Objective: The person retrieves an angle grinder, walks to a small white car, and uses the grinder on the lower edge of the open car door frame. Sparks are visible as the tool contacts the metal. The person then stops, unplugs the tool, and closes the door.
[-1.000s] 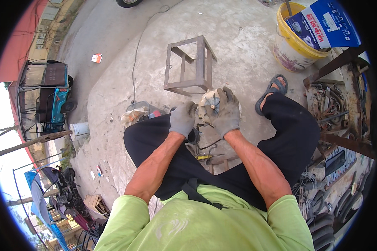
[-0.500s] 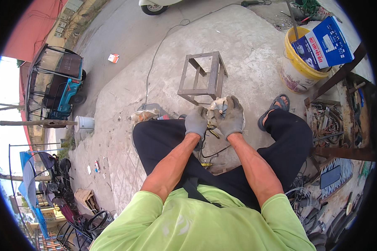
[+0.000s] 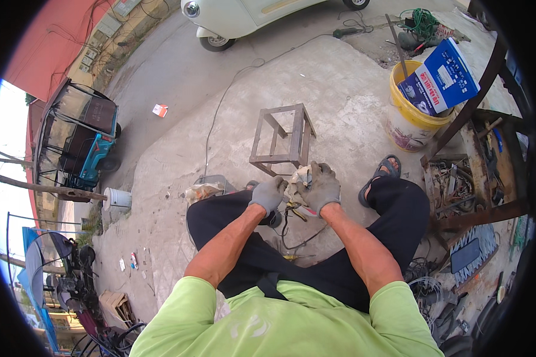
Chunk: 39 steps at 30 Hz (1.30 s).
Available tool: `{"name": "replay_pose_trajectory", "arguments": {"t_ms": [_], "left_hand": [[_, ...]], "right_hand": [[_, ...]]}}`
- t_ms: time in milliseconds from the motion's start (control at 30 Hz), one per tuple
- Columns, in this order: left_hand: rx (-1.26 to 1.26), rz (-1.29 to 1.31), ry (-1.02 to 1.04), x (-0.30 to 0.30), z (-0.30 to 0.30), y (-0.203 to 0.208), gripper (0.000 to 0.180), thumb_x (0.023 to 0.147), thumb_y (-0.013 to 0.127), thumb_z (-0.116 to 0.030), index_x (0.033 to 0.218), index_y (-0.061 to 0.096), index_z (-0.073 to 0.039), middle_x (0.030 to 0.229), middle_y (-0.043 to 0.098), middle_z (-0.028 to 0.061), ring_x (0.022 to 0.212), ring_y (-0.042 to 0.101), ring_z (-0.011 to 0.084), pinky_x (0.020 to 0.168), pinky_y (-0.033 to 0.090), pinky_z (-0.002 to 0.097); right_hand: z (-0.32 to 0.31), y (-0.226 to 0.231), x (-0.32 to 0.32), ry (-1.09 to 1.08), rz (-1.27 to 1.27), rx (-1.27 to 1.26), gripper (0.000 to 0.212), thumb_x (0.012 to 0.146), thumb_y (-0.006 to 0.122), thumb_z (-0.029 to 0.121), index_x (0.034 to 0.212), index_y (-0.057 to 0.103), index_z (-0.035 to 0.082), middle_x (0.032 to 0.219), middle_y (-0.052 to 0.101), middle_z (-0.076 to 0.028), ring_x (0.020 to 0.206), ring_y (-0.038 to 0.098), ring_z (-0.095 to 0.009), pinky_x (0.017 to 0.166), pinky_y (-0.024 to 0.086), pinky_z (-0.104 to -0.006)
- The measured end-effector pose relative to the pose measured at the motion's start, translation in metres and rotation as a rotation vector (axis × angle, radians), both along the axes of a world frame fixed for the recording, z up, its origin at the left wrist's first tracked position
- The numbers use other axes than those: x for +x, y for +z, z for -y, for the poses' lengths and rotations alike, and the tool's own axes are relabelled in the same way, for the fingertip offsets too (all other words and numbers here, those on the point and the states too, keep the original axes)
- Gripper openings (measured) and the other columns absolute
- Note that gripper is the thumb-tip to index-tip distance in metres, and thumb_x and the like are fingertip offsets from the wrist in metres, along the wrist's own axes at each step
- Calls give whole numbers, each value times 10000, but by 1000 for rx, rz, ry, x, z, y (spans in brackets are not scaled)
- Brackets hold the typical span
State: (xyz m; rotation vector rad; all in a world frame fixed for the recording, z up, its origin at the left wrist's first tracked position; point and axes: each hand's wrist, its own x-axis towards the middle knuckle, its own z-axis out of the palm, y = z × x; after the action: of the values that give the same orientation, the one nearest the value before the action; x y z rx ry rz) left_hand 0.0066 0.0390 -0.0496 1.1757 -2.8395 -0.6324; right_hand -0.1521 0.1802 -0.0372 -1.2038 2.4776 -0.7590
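Between my knees I hold a pale, roundish part with greyish metal on it [image 3: 302, 177]; its kind is hard to make out. My right hand [image 3: 323, 188], in a grey work glove, is closed round its right side and top. My left hand [image 3: 268, 194], gloved too, has its fingers closed at the part's left edge. Black cable [image 3: 284, 232] and a yellow-handled tool [image 3: 298, 212] show below the part. Just beyond my hands stands a bare brown stool frame [image 3: 280, 159].
To the right are a yellow-rimmed bucket [image 3: 397, 122] with a blue box [image 3: 446, 77] in it, and a metal rack of tools [image 3: 458, 178]. A basin [image 3: 217, 181] sits by my left knee. A cord [image 3: 220, 98] crosses the concrete; a pale vehicle [image 3: 250, 18] stands far off.
My view has tilted, so more of the pale vehicle shows. Both hands sit lower in the picture, the left slightly farther left, and the part is still between them.
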Motion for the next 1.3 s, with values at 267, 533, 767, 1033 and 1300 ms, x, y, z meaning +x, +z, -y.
{"name": "replay_pose_trajectory", "arguments": {"t_ms": [267, 533, 767, 1033, 1300], "left_hand": [[190, -43, -58, -10, 11, -13, 324, 1062, 580, -335, 1064, 676, -26, 850, 715, 237, 815, 740, 361, 710, 547, 464], [137, -234, 246, -9, -17, -27, 256, 1020, 675, -264, 959, 707, -18, 694, 680, 182, 608, 716, 271, 581, 519, 407], [109, -253, 360, -18, -27, -16, 245, 986, 727, -255, 1072, 735, -26, 805, 721, 182, 746, 745, 213, 651, 534, 365], [168, -474, 440, -19, -34, -31, 334, 993, 709, -302, 1248, 724, -87, 859, 756, 184, 797, 773, 288, 722, 579, 391], [185, -520, 527, -25, -43, -34, 289, 996, 710, -200, 1237, 736, -43, 965, 783, 157, 843, 759, 198, 775, 578, 331]], "right_hand": [[14, -5, -46, 347, 24, -111, 756, 822, 756, 491, 1463, 568, 138, 1365, 633, -230, 1182, 643, -406, 1023, 528, -469], [11, -29, -30, 232, 95, -173, 744, 818, 784, 457, 1460, 570, 147, 1352, 614, -197, 1237, 598, -385, 1069, 494, -456], [11, -29, -30, 189, 81, -269, 685, 782, 800, 416, 1353, 629, 80, 1315, 639, -176, 1205, 621, -374, 1042, 509, -462], [13, -35, -30, 169, 77, -312, 661, 776, 796, 413, 1325, 623, 89, 1288, 628, -159, 1178, 614, -369, 1026, 510, -469], [13, -35, -30, 167, 77, -310, 660, 790, 785, 405, 1337, 614, 78, 1286, 629, -172, 1181, 608, -376, 1020, 509, -473]]}}
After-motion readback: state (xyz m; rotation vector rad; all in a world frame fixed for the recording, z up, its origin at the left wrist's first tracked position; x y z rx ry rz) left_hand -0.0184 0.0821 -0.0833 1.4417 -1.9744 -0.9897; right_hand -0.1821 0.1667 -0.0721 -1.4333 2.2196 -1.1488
